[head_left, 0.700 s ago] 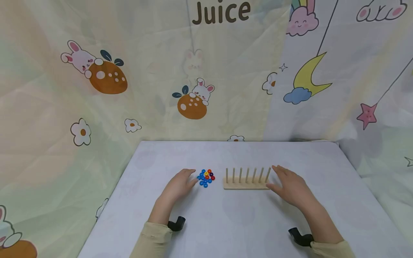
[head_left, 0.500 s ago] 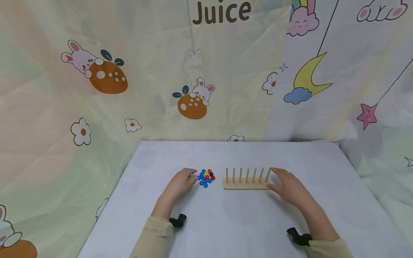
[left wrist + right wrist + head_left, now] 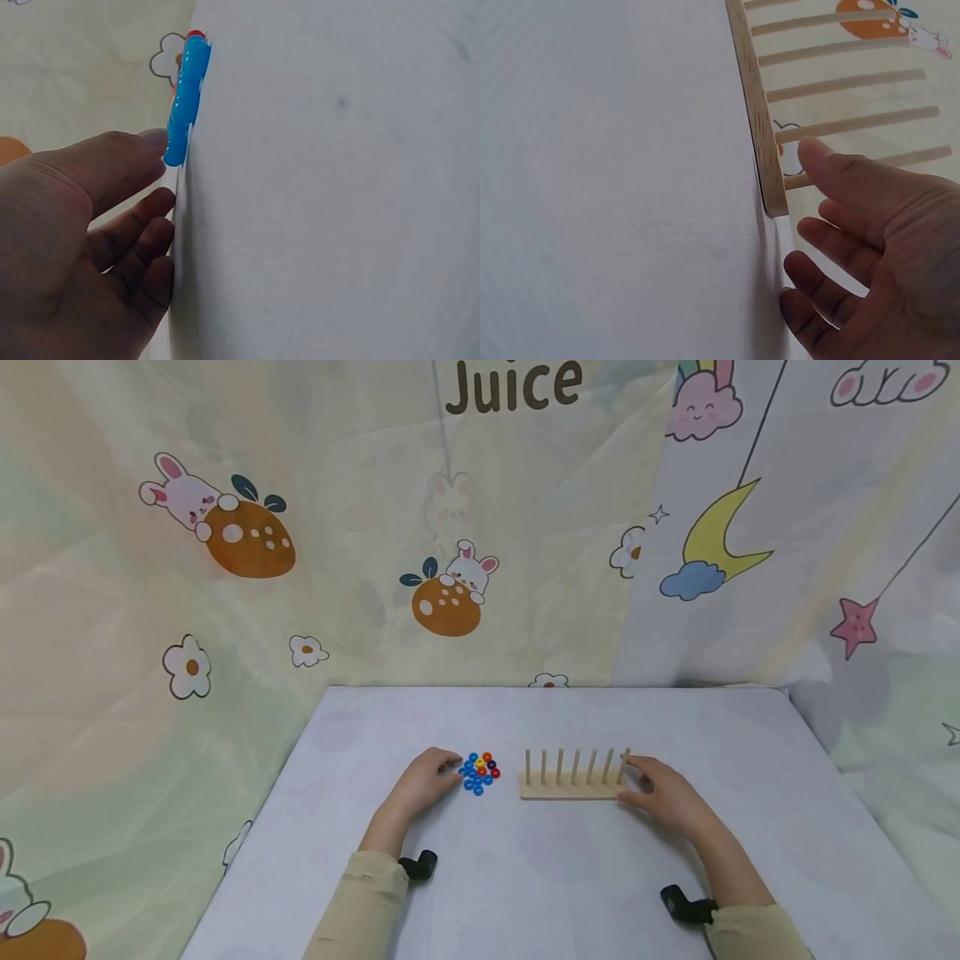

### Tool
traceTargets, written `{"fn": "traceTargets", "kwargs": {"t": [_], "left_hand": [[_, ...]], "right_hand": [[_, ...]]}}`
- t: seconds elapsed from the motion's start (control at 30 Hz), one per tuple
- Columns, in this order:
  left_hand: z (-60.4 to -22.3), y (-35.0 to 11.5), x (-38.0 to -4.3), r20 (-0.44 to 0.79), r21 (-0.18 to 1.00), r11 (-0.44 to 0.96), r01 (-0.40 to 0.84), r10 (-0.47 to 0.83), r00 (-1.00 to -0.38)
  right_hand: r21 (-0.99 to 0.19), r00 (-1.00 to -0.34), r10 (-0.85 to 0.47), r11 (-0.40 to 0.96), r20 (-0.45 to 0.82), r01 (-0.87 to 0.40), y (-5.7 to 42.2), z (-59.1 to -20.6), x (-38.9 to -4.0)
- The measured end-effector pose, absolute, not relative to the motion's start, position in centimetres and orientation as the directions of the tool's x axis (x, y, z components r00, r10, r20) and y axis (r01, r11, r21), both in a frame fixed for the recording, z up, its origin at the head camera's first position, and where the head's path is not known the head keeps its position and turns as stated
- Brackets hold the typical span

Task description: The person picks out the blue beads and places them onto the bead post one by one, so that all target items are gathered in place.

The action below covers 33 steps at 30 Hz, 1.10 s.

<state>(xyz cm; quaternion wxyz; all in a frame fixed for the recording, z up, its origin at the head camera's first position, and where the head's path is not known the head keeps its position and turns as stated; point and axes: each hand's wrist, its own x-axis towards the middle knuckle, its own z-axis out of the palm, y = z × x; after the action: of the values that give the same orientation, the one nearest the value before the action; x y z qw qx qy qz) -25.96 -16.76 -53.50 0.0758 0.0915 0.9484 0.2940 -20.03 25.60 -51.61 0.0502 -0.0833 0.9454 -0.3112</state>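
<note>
A small cluster of round beads [image 3: 477,791], mostly blue with some red, orange, yellow and one dark, lies on the white table. My left hand [image 3: 420,782] is at its left side, thumb and fingers apart and loosely bent. In the left wrist view the thumb tip overlaps the nearest blue beads [image 3: 177,142]. To the right of the beads stands a wooden peg board [image 3: 570,792] with a row of upright pegs. My right hand [image 3: 671,797] is at its right end, fingers relaxed. In the right wrist view the thumb [image 3: 817,157] crosses the end peg.
The white table [image 3: 555,877] reaches back to a hanging cloth [image 3: 345,568] printed with rabbits, fruit and flowers. A black wrist mount [image 3: 420,865] sits on the left wrist and another black mount [image 3: 686,906] on the right.
My left hand has shifted slightly right, up to the beads. My right hand has moved slightly left, its fingers bending more near the end peg. Beads and board stay in place.
</note>
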Motion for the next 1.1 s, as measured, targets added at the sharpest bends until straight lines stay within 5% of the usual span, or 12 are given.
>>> {"fn": "traceTargets", "kwargs": {"t": [1.1], "left_hand": [[-53.7,-16.2,-26.0,-0.018,0.566,0.813,0.139,0.181,-0.983]], "right_hand": [[-0.611,-0.989,-0.148,0.781,0.023,-0.131,26.7,-54.8,-20.3]]}}
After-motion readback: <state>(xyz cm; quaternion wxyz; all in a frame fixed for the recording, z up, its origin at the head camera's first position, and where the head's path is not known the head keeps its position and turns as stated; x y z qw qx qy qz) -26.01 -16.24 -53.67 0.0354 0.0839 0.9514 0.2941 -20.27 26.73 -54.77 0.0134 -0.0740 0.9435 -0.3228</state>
